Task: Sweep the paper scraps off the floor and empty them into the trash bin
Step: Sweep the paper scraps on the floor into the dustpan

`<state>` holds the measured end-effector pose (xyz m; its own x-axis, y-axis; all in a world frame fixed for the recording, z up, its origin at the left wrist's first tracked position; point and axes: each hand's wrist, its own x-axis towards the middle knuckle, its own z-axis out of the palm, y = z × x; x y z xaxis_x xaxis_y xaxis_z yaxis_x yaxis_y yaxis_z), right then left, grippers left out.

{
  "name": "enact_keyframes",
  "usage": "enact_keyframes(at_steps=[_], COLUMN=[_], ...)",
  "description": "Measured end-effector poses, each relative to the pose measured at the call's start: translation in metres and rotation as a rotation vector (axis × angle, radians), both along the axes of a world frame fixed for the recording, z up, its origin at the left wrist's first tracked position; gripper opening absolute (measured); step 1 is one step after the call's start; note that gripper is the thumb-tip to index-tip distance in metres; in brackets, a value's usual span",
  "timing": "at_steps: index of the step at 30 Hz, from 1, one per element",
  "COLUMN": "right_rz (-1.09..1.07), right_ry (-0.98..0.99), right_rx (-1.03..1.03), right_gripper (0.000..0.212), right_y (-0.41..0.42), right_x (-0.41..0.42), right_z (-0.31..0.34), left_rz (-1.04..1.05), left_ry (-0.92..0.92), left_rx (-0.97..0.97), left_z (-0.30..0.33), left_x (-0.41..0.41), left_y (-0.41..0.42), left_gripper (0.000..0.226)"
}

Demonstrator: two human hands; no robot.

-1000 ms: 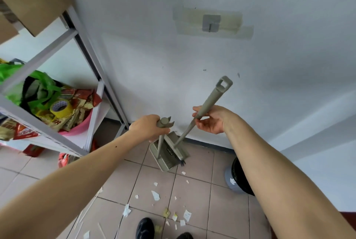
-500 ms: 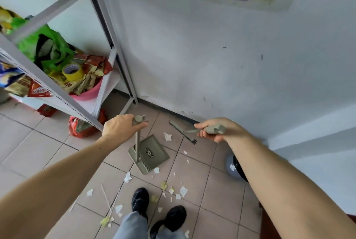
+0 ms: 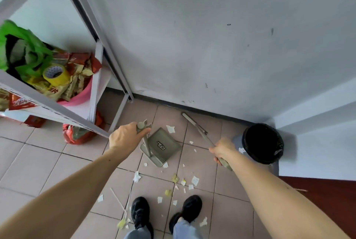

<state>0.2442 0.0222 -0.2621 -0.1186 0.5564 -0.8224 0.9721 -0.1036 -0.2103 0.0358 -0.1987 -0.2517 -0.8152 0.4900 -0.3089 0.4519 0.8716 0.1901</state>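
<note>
At floor level we see the white wall [image 3: 212,36] meeting the tiled floor [image 3: 38,161] along a dark baseboard line, with a corner at right. The metal shelf rack [image 3: 107,46] takes the left side; its foot sits at the wall edge and its lower rail runs out toward our left hand, so room on the left is tight. A pink tub [image 3: 81,94] of snack packets sits on the shelf, with a yellow tape roll [image 3: 55,74] on top and a green bag [image 3: 25,50] behind.

The trash bin [image 3: 263,143], black liner, open top, stands in the right corner, just beside our right forearm. Open tiles lie between the rack foot and the bin.

Left hand [image 3: 125,138]: grip clenched on the top of the dustpan handle. The dustpan [image 3: 160,146] rests on the floor, mid-frame.

Right hand [image 3: 223,149]: grip clenched on the broom [image 3: 194,123] handle; the broom head lies low near the baseboard, slanting away from us.

Our black shoes [image 3: 140,213] stand at the bottom edge.

Paper scraps [image 3: 195,180] are all on the floor: one beyond the pan near the wall, most between pan and shoes, a few left of the shoes with thin sticks [image 3: 118,200].
</note>
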Motion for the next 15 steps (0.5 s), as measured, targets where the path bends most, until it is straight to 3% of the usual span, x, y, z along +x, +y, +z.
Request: enact_keyframes(at_steps=[5,9,15], right_rz=[0.007,0.060,0.245], right_ry=[-0.044,-0.046,-0.024], right_rx=[0.037,-0.025,-0.134], right_gripper=[0.032,0.016,0.026], right_y=[-0.021,-0.043,-0.083], right_x=[-0.011,-0.014,-0.015], right_z=[-0.025,-0.042,-0.005], left_rz=[-0.050,-0.086,-0.102], left_ry=[0.004,0.006,-0.040], left_rx=[-0.038,-0.027,-0.031], left_z=[-0.018,-0.026,-0.029], left_x=[-0.017,-0.035,-0.047], left_y=[-0.004,-0.007,-0.013], left_gripper=[0.060,0.059,0.062])
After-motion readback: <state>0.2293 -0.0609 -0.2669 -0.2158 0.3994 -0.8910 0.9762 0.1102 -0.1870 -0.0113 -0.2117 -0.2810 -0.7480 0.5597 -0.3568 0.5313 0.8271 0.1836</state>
